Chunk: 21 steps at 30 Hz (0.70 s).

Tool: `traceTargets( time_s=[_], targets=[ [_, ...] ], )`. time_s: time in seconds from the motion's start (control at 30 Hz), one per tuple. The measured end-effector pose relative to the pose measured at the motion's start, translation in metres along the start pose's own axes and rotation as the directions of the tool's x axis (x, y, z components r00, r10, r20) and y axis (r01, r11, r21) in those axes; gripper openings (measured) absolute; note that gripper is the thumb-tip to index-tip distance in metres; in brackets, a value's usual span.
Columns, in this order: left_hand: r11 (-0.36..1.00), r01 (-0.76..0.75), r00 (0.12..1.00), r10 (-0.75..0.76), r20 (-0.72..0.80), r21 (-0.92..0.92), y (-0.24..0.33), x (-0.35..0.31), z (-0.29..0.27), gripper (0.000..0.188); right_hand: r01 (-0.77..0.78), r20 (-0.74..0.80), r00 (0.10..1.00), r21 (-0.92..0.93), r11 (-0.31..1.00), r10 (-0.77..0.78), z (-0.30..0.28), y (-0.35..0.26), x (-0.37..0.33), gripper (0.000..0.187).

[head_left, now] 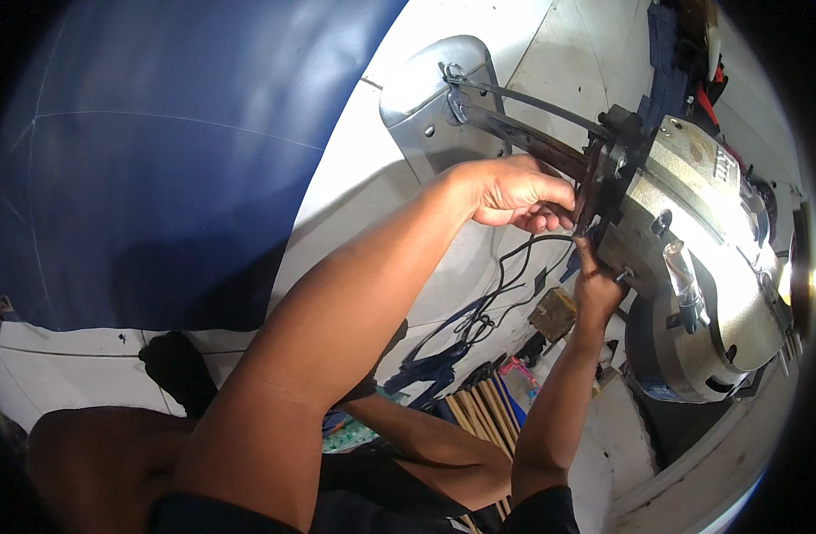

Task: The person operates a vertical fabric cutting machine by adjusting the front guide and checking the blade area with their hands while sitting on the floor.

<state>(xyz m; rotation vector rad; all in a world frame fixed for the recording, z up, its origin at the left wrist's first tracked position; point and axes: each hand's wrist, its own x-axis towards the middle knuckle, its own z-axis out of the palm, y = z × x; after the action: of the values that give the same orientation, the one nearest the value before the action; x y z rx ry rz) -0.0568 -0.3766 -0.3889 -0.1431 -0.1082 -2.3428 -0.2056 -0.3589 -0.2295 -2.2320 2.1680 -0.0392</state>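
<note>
A large grey metal machine body (706,214), rounded like a motor housing, takes up the right side. A dark, greasy metal bracket (595,182) is fixed to its left end. My left hand (523,196) reaches to the bracket's near edge, fingers curled and thumb tip touching it; what they pinch, if anything, is hidden. Just below, my right hand (596,289) grips the bracket's lower end, thumb up along it and its other fingers out of sight. Two bars, a thin dark rod (541,104) and a thicker rusty bar (523,138), run from the bracket to a silver metal plate (421,102).
A big blue sheet (176,151) covers the upper left, over white floor tiles (345,240). Black cables (492,311) loop below my hands. A small wooden block (553,313) lies beside my right wrist. Several wooden sticks (483,409) stand near my leg.
</note>
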Motion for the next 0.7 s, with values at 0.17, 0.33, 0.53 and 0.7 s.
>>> traceTargets(
  time_s=[0.17,0.33,0.53,0.7],
  targets=[
    [1.000,-0.018,1.000,0.018,-0.021,0.000,-0.001,-0.003,0.002,0.017,0.121,-0.026,0.992,-0.124,0.985,-0.125,0.002,0.010,0.001,0.047],
    [0.998,-0.049,0.998,0.050,-0.044,0.033,-0.004,-0.006,0.005,0.019,0.071,-0.027,0.997,-0.155,0.985,-0.076,0.004,0.012,-0.002,0.038],
    [0.998,-0.024,0.999,0.022,-0.034,-0.050,-0.009,-0.004,0.001,0.020,-0.081,-0.036,0.996,0.113,0.990,0.086,0.005,-0.005,-0.005,0.037],
    [0.994,-0.035,0.999,0.034,-0.009,-0.100,-0.012,-0.004,-0.002,0.021,-0.133,0.001,0.991,0.077,0.988,0.134,-0.001,-0.011,-0.004,0.035]
  ],
)
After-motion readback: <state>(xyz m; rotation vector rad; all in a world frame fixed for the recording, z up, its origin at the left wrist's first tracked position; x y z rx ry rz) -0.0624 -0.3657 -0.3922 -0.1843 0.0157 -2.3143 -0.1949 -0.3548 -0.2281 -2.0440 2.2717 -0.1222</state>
